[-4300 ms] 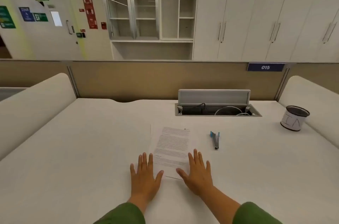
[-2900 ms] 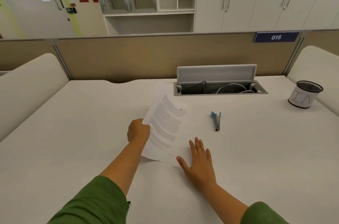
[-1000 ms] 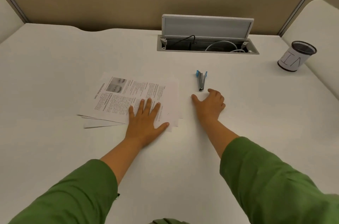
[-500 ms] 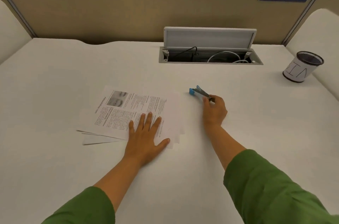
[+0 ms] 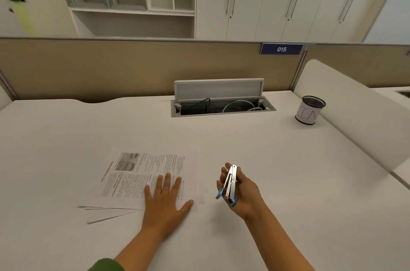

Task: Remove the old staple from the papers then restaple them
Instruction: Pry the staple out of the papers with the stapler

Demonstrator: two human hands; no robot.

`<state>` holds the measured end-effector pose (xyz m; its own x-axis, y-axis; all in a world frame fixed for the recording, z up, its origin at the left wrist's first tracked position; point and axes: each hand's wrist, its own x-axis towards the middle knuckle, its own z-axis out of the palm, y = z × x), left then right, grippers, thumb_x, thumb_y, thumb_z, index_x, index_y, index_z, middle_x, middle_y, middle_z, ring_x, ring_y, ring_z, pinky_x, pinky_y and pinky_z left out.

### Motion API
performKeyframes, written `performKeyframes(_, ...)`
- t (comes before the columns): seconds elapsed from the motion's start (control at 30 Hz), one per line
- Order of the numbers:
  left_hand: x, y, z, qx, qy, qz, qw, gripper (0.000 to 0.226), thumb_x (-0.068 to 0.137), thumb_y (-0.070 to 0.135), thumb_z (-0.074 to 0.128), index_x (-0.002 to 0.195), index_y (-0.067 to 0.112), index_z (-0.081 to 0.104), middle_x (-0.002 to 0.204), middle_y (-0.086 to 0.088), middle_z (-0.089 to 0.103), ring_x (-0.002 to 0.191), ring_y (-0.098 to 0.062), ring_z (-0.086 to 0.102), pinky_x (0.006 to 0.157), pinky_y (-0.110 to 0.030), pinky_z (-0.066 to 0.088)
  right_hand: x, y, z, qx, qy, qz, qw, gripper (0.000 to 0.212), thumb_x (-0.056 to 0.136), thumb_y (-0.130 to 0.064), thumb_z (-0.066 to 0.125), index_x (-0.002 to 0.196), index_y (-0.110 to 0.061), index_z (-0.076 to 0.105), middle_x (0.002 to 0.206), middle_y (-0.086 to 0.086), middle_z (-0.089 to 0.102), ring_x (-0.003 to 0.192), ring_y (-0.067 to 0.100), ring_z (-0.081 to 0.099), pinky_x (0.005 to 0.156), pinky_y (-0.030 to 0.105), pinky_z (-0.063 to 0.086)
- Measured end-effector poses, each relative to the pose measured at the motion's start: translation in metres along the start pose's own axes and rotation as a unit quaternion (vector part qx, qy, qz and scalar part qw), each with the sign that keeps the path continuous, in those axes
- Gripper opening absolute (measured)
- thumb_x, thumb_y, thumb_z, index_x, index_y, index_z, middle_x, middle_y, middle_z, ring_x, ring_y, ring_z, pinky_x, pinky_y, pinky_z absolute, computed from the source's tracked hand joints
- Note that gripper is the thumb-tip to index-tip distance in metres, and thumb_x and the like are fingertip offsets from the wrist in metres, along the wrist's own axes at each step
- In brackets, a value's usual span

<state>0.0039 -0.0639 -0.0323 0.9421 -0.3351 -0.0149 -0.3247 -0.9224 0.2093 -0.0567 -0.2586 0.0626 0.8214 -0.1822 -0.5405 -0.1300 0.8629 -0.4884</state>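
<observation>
A printed stack of papers (image 5: 142,177) lies turned sideways on the white desk (image 5: 266,159), with lower sheets fanning out at its near left edge. My left hand (image 5: 166,204) presses flat on the stack's near right part, fingers straight. To the right, my right hand (image 5: 241,190) is lifted off the desk and grips a small blue and silver stapler (image 5: 229,184), its metal underside facing me. The old staple is too small to make out.
An open cable hatch (image 5: 221,102) with wires sits at the back of the desk. A mesh pen cup (image 5: 309,109) wrapped in paper stands at the far right beside a white curved divider (image 5: 355,124). A tan partition runs behind.
My right hand has lifted the stapler off the desk, drawn it nearer and turned its underside up. My left hand stays flat on the papers.
</observation>
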Motion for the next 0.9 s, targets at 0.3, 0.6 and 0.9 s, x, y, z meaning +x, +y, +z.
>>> performKeyframes(0.3,0.001,-0.002,-0.002,0.007,-0.012,0.007,1.0,0.083,0.081,0.075,0.012,0.149,0.032,-0.009,0.159,-0.001,-0.018,0.145,-0.023,-0.021,0.113,-0.053,-0.017,-0.029,0.01,0.006,-0.114,-0.026,-0.018,0.993,0.016,0.096,-0.013,0.045,0.106,-0.006,0.054,0.09,0.02,0.066,0.051,0.018,0.061,0.05,0.026,0.056)
performKeyframes(0.6,-0.006,-0.006,0.0,0.01,-0.011,0.023,1.0,0.084,0.079,0.076,0.011,0.149,0.033,-0.009,0.159,-0.001,-0.018,0.145,-0.022,-0.022,0.111,-0.052,-0.02,-0.032,0.018,0.003,-0.118,0.046,0.058,0.99,0.014,0.091,0.0,0.047,0.105,0.004,0.049,0.102,0.029,0.062,0.077,0.032,0.066,0.05,0.035,0.059)
performKeyframes(0.9,-0.036,-0.015,-0.002,0.013,-0.014,0.01,1.0,0.084,0.079,0.076,0.011,0.149,0.033,-0.01,0.159,0.0,-0.018,0.144,-0.021,-0.022,0.112,-0.051,-0.019,-0.026,0.047,-0.002,-0.246,0.042,0.031,0.968,0.007,0.088,0.003,0.051,0.088,0.009,0.055,0.087,0.023,0.062,0.07,0.027,0.063,0.063,0.03,0.06)
